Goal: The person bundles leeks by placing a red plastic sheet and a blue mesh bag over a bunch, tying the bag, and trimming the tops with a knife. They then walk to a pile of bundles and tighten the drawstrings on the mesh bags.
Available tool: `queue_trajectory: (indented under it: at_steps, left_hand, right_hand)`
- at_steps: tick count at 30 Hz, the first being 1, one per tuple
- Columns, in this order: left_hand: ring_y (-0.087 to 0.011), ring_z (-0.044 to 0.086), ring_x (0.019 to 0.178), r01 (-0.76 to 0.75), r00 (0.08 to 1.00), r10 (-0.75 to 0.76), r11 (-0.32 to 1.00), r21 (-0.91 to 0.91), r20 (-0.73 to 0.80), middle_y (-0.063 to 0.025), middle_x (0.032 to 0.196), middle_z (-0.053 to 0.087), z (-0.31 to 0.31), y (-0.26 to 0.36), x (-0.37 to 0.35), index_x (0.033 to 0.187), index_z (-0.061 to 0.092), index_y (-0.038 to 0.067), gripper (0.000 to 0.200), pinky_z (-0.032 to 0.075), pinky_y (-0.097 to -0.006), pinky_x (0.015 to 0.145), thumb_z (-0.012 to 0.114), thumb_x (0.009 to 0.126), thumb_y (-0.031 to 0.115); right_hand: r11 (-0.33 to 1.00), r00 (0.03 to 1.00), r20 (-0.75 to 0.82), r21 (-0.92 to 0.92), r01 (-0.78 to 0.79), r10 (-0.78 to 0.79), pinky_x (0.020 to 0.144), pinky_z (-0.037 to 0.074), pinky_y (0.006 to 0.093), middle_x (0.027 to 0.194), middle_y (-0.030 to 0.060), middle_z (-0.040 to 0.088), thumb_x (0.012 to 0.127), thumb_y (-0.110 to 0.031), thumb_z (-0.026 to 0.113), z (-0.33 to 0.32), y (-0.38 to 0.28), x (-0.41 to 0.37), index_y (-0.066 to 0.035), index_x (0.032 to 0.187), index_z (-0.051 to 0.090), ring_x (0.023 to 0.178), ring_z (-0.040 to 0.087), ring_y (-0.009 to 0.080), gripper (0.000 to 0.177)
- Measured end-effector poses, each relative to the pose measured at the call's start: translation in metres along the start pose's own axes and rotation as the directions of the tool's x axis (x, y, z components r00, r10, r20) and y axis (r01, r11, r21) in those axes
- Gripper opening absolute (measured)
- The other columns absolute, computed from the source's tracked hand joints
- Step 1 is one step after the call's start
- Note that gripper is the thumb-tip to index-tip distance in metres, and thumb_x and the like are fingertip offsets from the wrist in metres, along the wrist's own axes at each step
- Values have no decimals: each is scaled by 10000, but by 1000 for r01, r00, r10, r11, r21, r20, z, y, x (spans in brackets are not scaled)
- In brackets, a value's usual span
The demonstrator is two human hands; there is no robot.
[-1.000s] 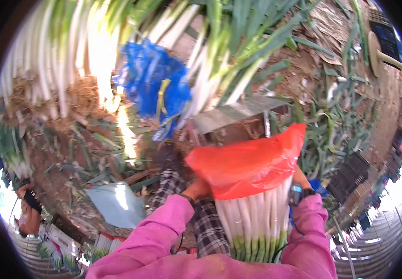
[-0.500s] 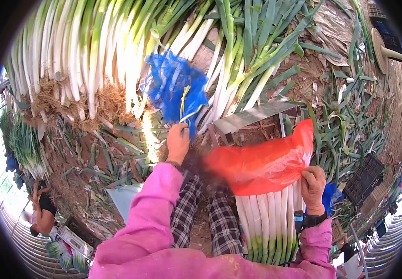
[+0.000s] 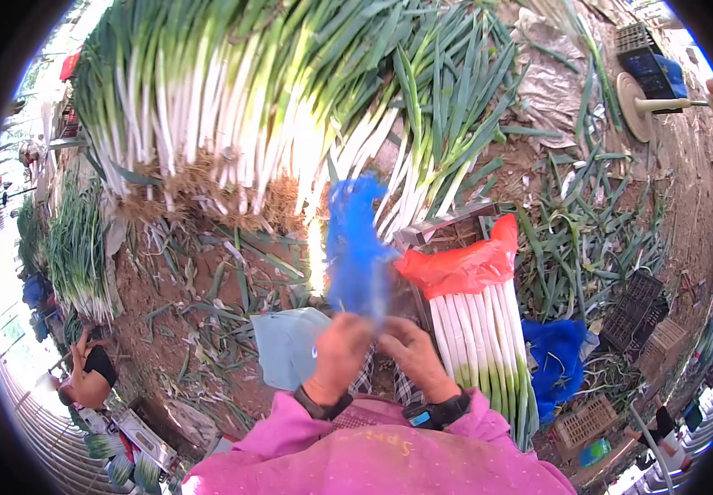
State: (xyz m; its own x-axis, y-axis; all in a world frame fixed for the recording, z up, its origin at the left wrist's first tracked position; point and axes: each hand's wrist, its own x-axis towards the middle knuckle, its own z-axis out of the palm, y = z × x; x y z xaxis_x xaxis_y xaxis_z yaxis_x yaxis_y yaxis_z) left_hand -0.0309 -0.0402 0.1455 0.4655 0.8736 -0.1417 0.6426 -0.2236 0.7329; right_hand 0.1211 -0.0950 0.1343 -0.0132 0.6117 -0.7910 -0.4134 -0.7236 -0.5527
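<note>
Head view: I note left hand and right hand both clenched on blue net bag, centre frame, motion-blurred.

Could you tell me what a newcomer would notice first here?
The blurred blue net bag stands out at centre, gripped by the left hand and right hand. Just right lies a bundle of leeks capped by a red bag; a big leek pile fills the top.

Open: bare soil at 10 o'clock of my left hand, leaf scraps only.
Blocked: blue net in my grip, then leek heap, at 12 o'clock; metal stand at 1; leek bundle just beside my right hand at 3.
</note>
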Motion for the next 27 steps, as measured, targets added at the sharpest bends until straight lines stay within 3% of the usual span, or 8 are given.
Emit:
queue_trajectory:
  at_steps: [3, 7, 13, 15, 18, 22, 26, 27]
  left_hand:
    - [-235, 583, 714, 20, 1000, -21, 996, -85, -18, -106, 899, 590, -34, 72, -19, 973, 619, 36, 247, 495, -339, 648, 719, 759, 107]
    - [-245, 605, 714, 227, 973, -232, 939, -257, 11, -115, 937, 599, -85, 98, -47, 1011, 615, 39, 333, 498, -321, 622, 757, 720, 120]
    - [-227, 588, 694, -189, 981, 192, 976, -111, 21, -79, 839, 594, -128, 173, -14, 972, 641, 65, 238, 488, -323, 618, 721, 756, 125]
    - [-179, 593, 659, -273, 961, 276, 955, -115, 7, -39, 757, 620, -121, 180, -10, 935, 658, 52, 141, 470, -292, 580, 682, 809, 113]
    - [-117, 583, 639, 127, 987, -50, 824, -552, 152, -24, 747, 644, -140, 207, -7, 875, 654, 21, 75, 448, -253, 562, 637, 851, 91]
    - [-54, 505, 633, 217, 974, -193, 651, -727, 118, 2, 715, 616, -179, 219, 16, 844, 643, -1, 110, 407, -206, 571, 576, 884, 77]
    - [-137, 577, 659, 119, 982, -156, 948, -295, -104, -55, 705, 620, -215, 179, 34, 804, 628, -17, 155, 452, -273, 605, 621, 831, 135]
    - [-237, 594, 651, 127, 990, -125, 991, 35, -58, -101, 695, 614, -224, 195, 32, 798, 612, -15, 188, 469, -335, 626, 646, 796, 170]
  right_hand:
    - [990, 996, -16, 114, -88, 90, 778, 488, 267, 999, 73, 648, 928, -154, 548, 20, -32, -47, 22, 1125, 596, 870, 602, 142, 268]
    - [878, 998, 54, 479, -5, -24, 846, 506, 319, 1111, 117, 622, 971, -149, 448, 9, -69, -102, 20, 1211, 529, 993, 607, 188, 304]
    - [857, 988, 28, 502, 118, -152, 823, 515, 309, 1116, 102, 621, 943, -139, 529, 21, -109, -160, 9, 1152, 571, 948, 614, 167, 259]
    - [910, 970, -53, 337, 243, -239, 776, 512, 287, 1067, 87, 638, 904, -127, 587, 30, -122, -176, 3, 1106, 594, 889, 617, 145, 240]
    - [927, 939, -115, 156, 340, -325, 702, 506, 261, 911, 64, 669, 829, -90, 664, 25, -145, -199, -8, 1022, 626, 774, 624, 120, 213]
    - [860, 867, -236, 170, 482, -439, 674, 539, 287, 859, 77, 656, 858, -69, 613, -10, -177, -221, -11, 969, 609, 749, 648, 162, 125]
    - [545, 772, -448, 547, 636, -451, 627, 549, 299, 840, 64, 629, 891, -29, 528, -83, -179, -234, -46, 956, 565, 659, 603, 146, 78]
    - [576, 733, -528, 466, 672, -428, 586, 527, 280, 824, 58, 632, 876, -31, 560, -82, -188, -248, -52, 945, 588, 633, 578, 121, 78]
